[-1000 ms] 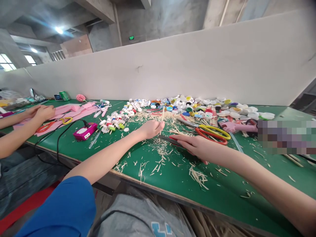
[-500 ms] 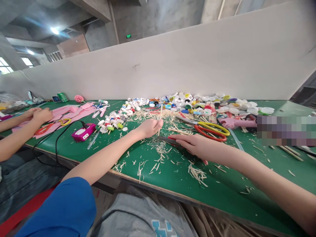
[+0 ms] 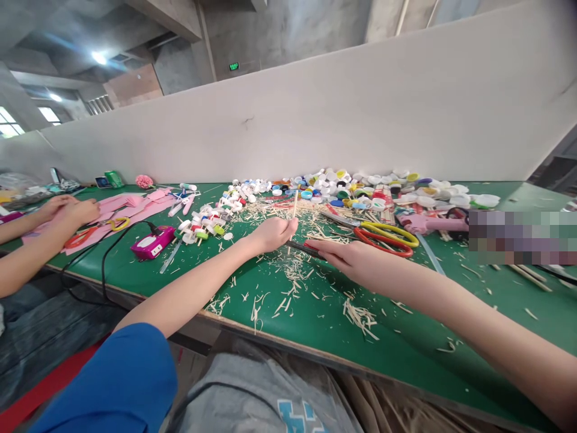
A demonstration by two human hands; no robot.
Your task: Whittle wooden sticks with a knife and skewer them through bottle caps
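My left hand (image 3: 277,233) is closed on a thin, pale wooden stick (image 3: 295,204), which it pinches upright over the bench. The stick's upper end stands above my fingers and its lower end points down at the shavings. My right hand (image 3: 345,255) grips what looks like a knife (image 3: 300,247), with a dark blade and some red by my fingers. The blade's tip lies against or very near the stick, just under my left hand; most of the handle is hidden. Curled wood shavings (image 3: 295,273) are scattered below both hands on the green bench top (image 3: 406,361).
Large scissors (image 3: 383,234) with red and yellow handles lie beyond my right hand. Many bottle caps (image 3: 342,183) are heaped along the white partition (image 3: 315,120). Capped sticks (image 3: 205,225) and a magenta power socket (image 3: 153,242) sit left. Another person's hands (image 3: 72,211) work over pink sheets (image 3: 130,207).
My right hand has shifted slightly up and to the left, carrying the blade up the stick towards my left fingers. The left hand and stick stay almost in place.
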